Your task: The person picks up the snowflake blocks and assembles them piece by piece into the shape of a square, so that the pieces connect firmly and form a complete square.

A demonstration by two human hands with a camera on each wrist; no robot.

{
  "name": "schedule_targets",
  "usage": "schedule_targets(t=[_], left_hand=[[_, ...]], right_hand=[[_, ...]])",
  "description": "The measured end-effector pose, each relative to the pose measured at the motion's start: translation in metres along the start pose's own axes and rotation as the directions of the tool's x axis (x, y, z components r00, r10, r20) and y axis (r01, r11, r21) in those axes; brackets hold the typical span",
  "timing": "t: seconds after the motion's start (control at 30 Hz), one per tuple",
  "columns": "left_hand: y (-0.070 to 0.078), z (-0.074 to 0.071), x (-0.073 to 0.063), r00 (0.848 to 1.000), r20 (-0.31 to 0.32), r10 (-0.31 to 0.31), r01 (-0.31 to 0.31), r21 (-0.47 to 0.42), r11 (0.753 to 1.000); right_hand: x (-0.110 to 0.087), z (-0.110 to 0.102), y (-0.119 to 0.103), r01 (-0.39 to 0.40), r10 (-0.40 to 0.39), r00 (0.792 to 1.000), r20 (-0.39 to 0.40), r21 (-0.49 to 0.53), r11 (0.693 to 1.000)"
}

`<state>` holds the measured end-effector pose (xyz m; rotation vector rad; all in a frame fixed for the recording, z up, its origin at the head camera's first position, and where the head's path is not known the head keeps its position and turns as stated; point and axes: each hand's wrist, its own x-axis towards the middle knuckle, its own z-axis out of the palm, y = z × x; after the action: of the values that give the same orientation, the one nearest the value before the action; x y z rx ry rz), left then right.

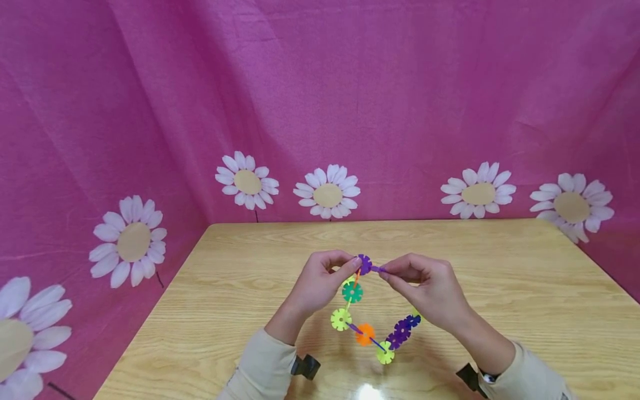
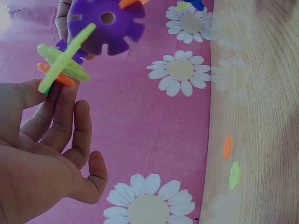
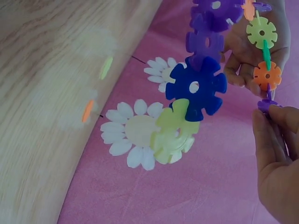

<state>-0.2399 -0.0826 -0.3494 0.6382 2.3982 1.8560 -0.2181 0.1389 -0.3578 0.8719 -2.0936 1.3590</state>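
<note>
A chain of slotted plastic flower discs hangs in a loop between both hands. My left hand pinches a purple disc at one end of it. With thumb and forefinger, my right hand grips another purple disc, seen edge-on, and the two discs meet at their edges. Below the left hand come a green disc, a yellow-green disc and an orange disc. Another yellow-green disc is at the bottom. Purple discs and a blue disc rise toward the right hand.
The wooden table lies under the hands, with a pink curtain printed with white flowers behind it. An orange disc and a yellow-green disc lie loose on the tabletop in the left wrist view.
</note>
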Motion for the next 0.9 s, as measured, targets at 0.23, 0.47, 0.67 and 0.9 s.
schedule_targets(t=[0.23,0.47,0.67,0.9], left_hand=[[-0.002,-0.001,0.0,1.0,0.008,-0.02,0.02,-0.013,1.0],[-0.003,-0.002,0.002,0.999,0.019,-0.039,0.039,-0.011,0.999],[-0.002,-0.002,0.002,0.999,0.029,-0.036,0.036,-0.01,0.999],[-0.002,-0.002,0.001,0.997,0.035,-0.063,0.062,0.009,0.998]], right_hand=[[-0.001,0.004,0.003,0.079,-0.079,0.997,-0.014,0.007,0.997],[-0.001,0.006,0.005,0.137,-0.137,0.99,-0.02,-0.024,0.99],[0.001,0.007,0.008,0.188,-0.189,0.981,-0.033,-0.03,0.982],[0.001,0.008,0.011,0.203,-0.203,0.979,-0.034,-0.016,0.979]])
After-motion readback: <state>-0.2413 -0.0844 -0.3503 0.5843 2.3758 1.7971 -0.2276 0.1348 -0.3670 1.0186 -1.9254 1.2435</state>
